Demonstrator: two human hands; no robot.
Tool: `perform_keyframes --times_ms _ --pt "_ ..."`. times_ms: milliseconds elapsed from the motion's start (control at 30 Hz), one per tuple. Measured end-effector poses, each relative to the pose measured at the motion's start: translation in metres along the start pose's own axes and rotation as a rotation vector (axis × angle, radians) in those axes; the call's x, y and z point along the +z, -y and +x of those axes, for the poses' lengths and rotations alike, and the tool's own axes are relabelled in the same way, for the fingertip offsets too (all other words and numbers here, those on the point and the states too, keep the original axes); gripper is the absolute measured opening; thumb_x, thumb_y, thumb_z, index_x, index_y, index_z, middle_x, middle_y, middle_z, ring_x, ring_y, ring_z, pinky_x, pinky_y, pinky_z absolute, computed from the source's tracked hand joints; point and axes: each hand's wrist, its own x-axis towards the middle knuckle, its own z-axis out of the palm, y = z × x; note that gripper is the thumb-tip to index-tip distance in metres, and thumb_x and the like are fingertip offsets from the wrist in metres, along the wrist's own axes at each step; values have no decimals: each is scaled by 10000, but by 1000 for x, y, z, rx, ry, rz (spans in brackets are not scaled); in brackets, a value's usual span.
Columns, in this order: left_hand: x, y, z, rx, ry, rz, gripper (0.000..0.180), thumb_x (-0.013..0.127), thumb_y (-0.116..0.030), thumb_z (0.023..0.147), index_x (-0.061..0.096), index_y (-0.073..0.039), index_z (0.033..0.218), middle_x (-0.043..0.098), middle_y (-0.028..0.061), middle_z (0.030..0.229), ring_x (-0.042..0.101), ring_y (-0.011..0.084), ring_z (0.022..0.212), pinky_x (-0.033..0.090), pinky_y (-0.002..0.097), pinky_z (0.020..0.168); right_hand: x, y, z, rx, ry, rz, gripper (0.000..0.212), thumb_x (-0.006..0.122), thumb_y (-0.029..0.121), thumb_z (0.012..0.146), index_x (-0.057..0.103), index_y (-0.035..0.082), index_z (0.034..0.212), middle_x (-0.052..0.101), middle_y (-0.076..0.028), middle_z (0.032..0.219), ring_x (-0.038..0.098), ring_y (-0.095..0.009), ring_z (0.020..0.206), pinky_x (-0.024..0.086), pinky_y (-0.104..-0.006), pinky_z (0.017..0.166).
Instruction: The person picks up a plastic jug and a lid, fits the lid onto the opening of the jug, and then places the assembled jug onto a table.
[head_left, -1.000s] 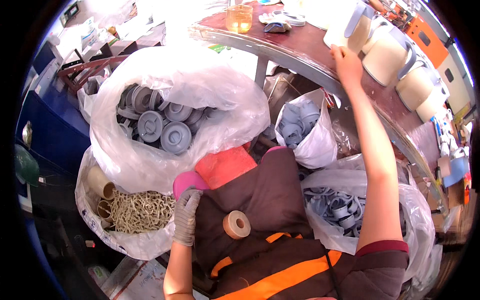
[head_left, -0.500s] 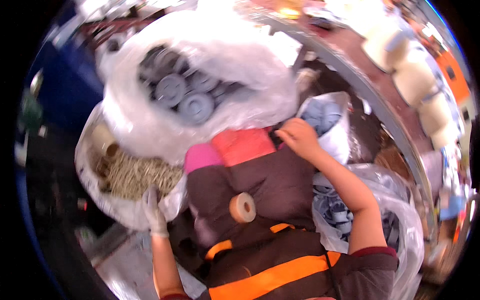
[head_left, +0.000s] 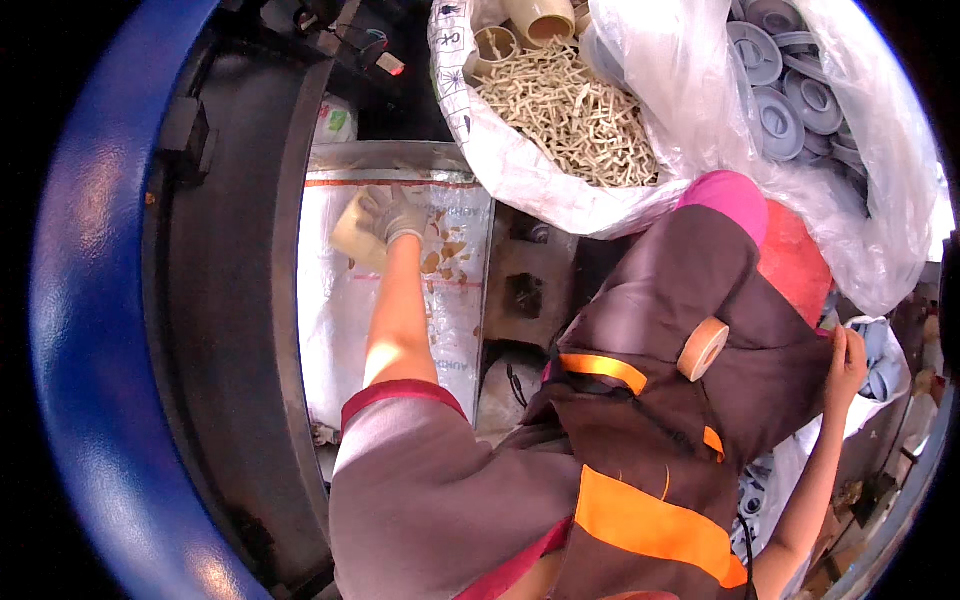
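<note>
Fabric-gloved left hand (head_left: 392,213) on smooth, rounded cream cylinder (head_left: 352,238)

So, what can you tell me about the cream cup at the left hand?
The cream cup is plain and rounded, with smooth walls that look like plastic. No handle or lid shows on the visible part. It looks tilted over the white sheet; whether it rests there is unclear. The gloved left hand has its fingers across the cup's upper right part, hiding some of it.
</note>
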Motion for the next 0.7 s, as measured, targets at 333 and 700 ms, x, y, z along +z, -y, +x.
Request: perform_keyframes --times_ms 333,700 --pt "20 90 20 -212 37 -146 865 723 -453 702 330 -183 1424 234 173 1495 461 390 1233 459 447 944 -3 -12 -6 12 59 -41 207 539 155 944 585 -41 895 586 -105 875 555 -216 826 425 -293 788" --pt "21 151 16 -452 139 -1529 500 537 -482 881 645 -20 1040 667 89 890 616 172 765 458 290 605 17 8 1 -81 20 30 187 557 137 930 604 -40 888 599 -103 879 578 -207 846 431 -286 811"
